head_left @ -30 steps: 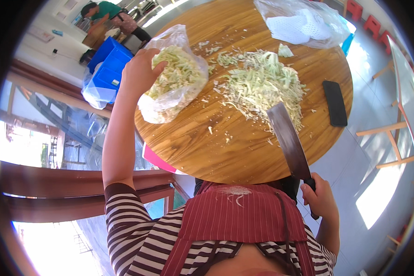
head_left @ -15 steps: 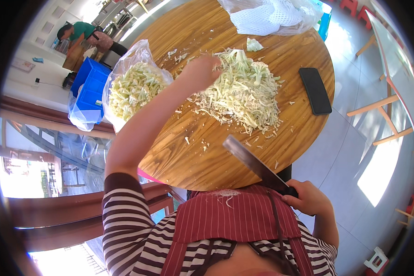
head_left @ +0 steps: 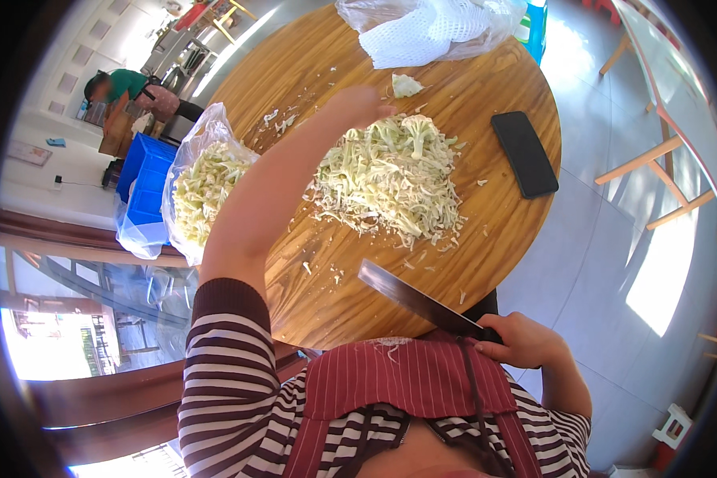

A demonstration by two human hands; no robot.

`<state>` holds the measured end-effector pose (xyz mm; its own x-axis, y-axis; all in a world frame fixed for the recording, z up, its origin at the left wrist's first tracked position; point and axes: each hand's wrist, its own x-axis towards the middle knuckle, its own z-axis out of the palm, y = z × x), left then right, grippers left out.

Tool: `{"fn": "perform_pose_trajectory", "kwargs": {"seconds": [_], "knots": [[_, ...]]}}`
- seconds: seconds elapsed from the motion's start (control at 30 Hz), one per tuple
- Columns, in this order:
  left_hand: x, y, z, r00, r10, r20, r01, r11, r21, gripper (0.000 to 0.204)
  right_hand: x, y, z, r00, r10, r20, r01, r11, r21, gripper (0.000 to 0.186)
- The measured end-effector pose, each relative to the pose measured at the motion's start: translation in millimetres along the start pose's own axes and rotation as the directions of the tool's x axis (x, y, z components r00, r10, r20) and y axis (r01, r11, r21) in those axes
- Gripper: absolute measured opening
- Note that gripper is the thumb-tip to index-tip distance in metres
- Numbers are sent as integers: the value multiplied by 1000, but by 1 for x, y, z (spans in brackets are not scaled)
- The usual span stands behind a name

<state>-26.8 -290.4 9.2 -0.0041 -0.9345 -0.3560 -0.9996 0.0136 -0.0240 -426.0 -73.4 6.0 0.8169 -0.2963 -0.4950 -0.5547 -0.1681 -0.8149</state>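
Note:
My left hand (head_left: 364, 106) is over the far left edge of a heap of cut cauliflower (head_left: 394, 179), loosely spread, with nothing visible in it. The undersides of its fingers are hidden. A larger floret (head_left: 418, 134) lies on top of the heap. Near the table's front edge, my right hand (head_left: 521, 340) grips the dark handle of a broad kitchen knife (head_left: 414, 299). The blade points up and left, apart from the heap. Left of my forearm, a clear plastic bag (head_left: 219, 127) holds more cauliflower pieces. A pale chunk (head_left: 407, 85) sits alone beyond the heap.
The round wooden table (head_left: 502, 247) carries scattered crumbs and a black phone (head_left: 526, 154) at right. White foam netting (head_left: 422, 32) in plastic lies at its far edge. A blue crate (head_left: 145, 171) stands left of the bag. Farther back, a person (head_left: 123, 92) bends over a box.
My view has shifted, moving the table and heap left and slightly down in the picture. My left hand remains at the heap's far left side. The knife stays in my right hand.

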Motion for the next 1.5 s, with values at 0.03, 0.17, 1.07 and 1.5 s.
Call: {"fn": "perform_pose_trajectory", "kwargs": {"seconds": [0.03,0.17,1.07,1.5], "knots": [[-9,-7,2,997,23,-68,-24,1000,-4,60,0,1,0,1000,-1,4,1,1000,0,34],[-82,5,-24,915,-136,-380,15,953,-304,55,1,6,-1,1000,-11,5,11,1000,-3,36],[-37,98,7,989,134,-69,-134,991,1,62,28,-22,-24,971,-182,153,218,937,-273,32],[-231,28,-19,818,-460,-344,-180,363,-914,53,84,-45,-63,927,-375,17,235,543,-806,36]]}}
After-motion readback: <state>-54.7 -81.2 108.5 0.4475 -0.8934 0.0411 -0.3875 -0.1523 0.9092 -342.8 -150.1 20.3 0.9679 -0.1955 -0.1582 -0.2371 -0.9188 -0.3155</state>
